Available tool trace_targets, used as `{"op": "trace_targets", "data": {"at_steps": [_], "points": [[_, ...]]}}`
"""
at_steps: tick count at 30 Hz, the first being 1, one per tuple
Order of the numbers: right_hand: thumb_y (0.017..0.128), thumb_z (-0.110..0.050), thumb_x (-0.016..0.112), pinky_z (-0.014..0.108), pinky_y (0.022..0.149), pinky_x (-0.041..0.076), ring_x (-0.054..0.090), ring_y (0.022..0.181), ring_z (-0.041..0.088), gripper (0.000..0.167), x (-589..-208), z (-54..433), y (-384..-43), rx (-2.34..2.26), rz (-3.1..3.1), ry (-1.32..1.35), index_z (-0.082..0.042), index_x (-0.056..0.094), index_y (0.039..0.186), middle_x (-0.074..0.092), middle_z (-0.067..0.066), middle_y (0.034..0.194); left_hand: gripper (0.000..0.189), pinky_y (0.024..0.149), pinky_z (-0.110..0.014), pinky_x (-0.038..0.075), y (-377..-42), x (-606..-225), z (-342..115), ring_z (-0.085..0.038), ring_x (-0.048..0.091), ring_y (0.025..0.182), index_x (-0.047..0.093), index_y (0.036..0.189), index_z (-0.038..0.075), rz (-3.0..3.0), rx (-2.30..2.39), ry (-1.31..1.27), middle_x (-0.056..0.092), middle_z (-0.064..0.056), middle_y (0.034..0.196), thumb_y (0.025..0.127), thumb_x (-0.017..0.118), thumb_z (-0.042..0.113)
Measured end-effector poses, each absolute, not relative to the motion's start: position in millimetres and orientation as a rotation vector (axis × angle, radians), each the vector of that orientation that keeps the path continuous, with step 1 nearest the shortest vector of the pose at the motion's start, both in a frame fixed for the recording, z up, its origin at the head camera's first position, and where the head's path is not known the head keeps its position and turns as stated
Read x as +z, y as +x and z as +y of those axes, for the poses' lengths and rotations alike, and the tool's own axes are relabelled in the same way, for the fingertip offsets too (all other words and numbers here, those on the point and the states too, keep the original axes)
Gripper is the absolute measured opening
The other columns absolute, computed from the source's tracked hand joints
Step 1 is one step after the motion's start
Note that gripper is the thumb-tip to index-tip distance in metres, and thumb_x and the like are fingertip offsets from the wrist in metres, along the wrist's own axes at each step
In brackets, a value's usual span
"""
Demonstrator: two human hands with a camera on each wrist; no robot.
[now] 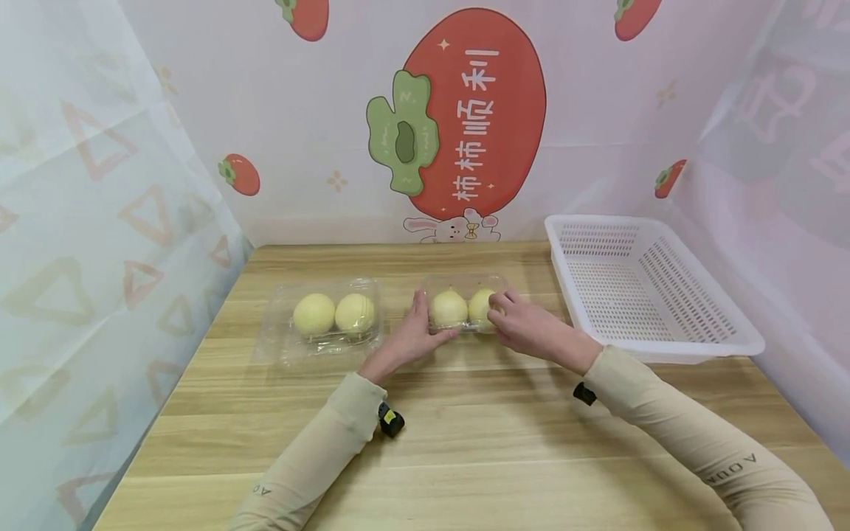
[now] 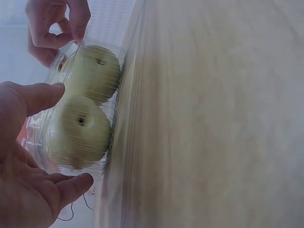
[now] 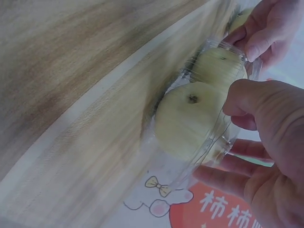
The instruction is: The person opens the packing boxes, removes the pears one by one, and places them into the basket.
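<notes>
A clear plastic clamshell box (image 1: 465,281) with two pale yellow pears (image 1: 448,308) stands at the middle back of the wooden table. At its left end my left hand (image 1: 410,338) holds the box, thumb (image 2: 43,97) on one edge and fingers round the end. My right hand (image 1: 527,326) pinches the clear rim at the right end between thumb and index finger, while the other fingers spread behind it. The left wrist view shows the ribbed plastic (image 2: 97,88) over both pears, their dark blossom ends facing the camera.
Left of my hands sits a second clear box (image 1: 325,345) with two more pears (image 1: 313,315). At the back right lies a white slotted plastic basket (image 1: 569,287). A printed curtain (image 1: 292,110) hangs along the table's back edge (image 1: 319,245) and sides.
</notes>
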State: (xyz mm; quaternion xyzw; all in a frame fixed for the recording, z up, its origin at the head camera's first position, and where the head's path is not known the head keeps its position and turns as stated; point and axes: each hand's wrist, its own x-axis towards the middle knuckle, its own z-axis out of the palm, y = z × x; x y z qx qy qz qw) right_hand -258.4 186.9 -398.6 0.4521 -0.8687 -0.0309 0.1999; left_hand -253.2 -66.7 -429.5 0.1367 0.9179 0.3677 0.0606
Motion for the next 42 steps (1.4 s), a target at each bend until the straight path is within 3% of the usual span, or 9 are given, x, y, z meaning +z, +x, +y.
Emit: {"op": "trace_targets", "data": {"at_steps": [8,14,25,37,39,42], "points": [[0.078,0.003,0.063,0.023,0.051,0.052,0.054,0.087,0.028,0.011,-397.9,181.5,-256.3,-0.393,-2.322,1.274,0.002,0.061,0.088,0.058,0.02,0.107,0.11,0.123,-0.046,0.019,-251.0,-427.5,-66.0,-0.039,0.015,0.15,-0.008,0.156,0.0,2.79,1.086,0.412,-0.004,-0.025,0.162,0.09,0.064,0.053],[0.08,0.002,0.06,0.023,0.05,0.052,0.054,0.086,0.028,0.01,-397.7,178.8,-256.1,-0.489,-2.274,1.28,0.004,0.062,0.089,0.058,0.02,0.103,0.106,0.123,-0.047,0.02,-249.9,-428.9,-67.3,-0.039,0.018,0.149,-0.007,0.155,-0.001,2.771,1.087,0.406,-0.002,-0.026,0.162,0.093,0.062,0.049],[0.078,-0.002,0.063,0.038,0.081,0.049,0.052,0.088,0.029,0.003,-393.8,180.3,-260.8,-0.661,-2.171,1.355,0.0,0.061,0.078,0.06,0.013,0.09,0.096,0.125,-0.043,0.011,-250.4,-430.3,-69.1,-0.033,0.007,0.152,-0.011,0.155,0.0,2.713,1.134,0.422,-0.005,-0.024,0.163,0.098,0.054,0.041],[0.079,0.001,0.059,0.029,0.067,0.051,0.051,0.083,0.025,0.004,-394.5,178.7,-262.2,-0.455,-2.253,1.326,-0.003,0.057,0.079,0.056,0.011,0.09,0.079,0.126,-0.043,0.007,-253.1,-433.6,-68.6,-0.032,0.002,0.152,-0.014,0.153,-0.004,2.679,1.21,0.486,-0.008,-0.029,0.161,0.104,0.04,0.024],[0.078,0.001,0.06,0.031,0.069,0.051,0.05,0.082,0.026,0.005,-394.9,178.3,-262.2,-0.455,-2.237,1.329,-0.003,0.057,0.078,0.056,0.011,0.089,0.077,0.125,-0.043,0.011,-253.3,-433.4,-68.3,-0.033,0.008,0.152,-0.012,0.154,-0.003,2.672,1.235,0.474,-0.003,-0.029,0.161,0.104,0.04,0.023],[0.077,0.001,0.062,0.031,0.07,0.051,0.05,0.082,0.026,0.007,-395.2,177.8,-262.2,-0.433,-2.233,1.328,-0.004,0.056,0.077,0.056,0.011,0.088,0.078,0.119,-0.048,0.03,-251.8,-431.7,-68.8,-0.039,0.033,0.144,-0.006,0.155,-0.001,2.653,1.29,0.4,0.018,-0.032,0.158,0.102,0.044,0.025]]}}
